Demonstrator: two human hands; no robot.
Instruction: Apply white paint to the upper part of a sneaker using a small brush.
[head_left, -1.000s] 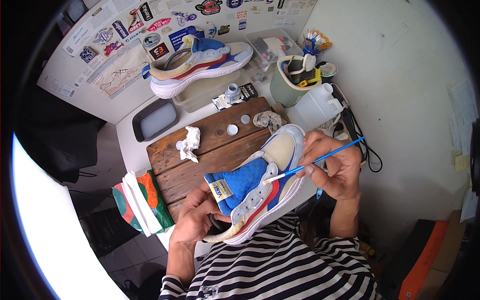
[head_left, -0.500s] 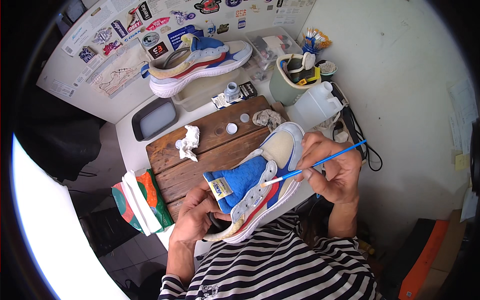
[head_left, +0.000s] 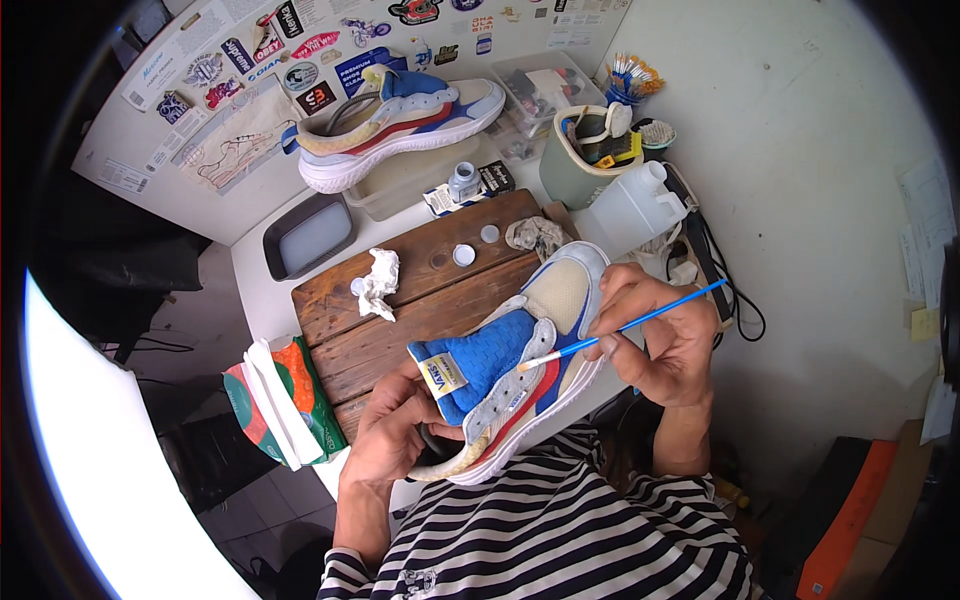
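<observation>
My left hand (head_left: pixel 390 430) grips the heel end of a multicoloured sneaker (head_left: pixel 555 310) with a blue woven tongue, a pale eyelet strip, red and blue side panels and a white sole. In my right hand (head_left: pixel 660 345), a thin blue paintbrush (head_left: pixel 660 309) is pinched, its pale bristle tip resting on the eyelet strip beside the tongue. The sneaker is held tilted above a wooden board (head_left: pixel 350 335), on which lie crumpled white tissue (head_left: pixel 380 285), small round caps (head_left: pixel 463 255) and a stained cloth (head_left: pixel 535 235).
Behind are a second sneaker (head_left: pixel 400 130) on a plastic tub, a dark tray (head_left: pixel 309 239), a small jar (head_left: pixel 462 182), a tool container (head_left: pixel 590 155), brushes (head_left: pixel 632 78) and a translucent jug (head_left: pixel 625 215). A tissue pack (head_left: pixel 280 400) lies left; cables (head_left: pixel 740 320) hang right.
The brush tip has shifted slightly left and down along the eyelet strip, with my right hand. The sneaker's toe has risen a little in the view; my grip on it is unchanged.
</observation>
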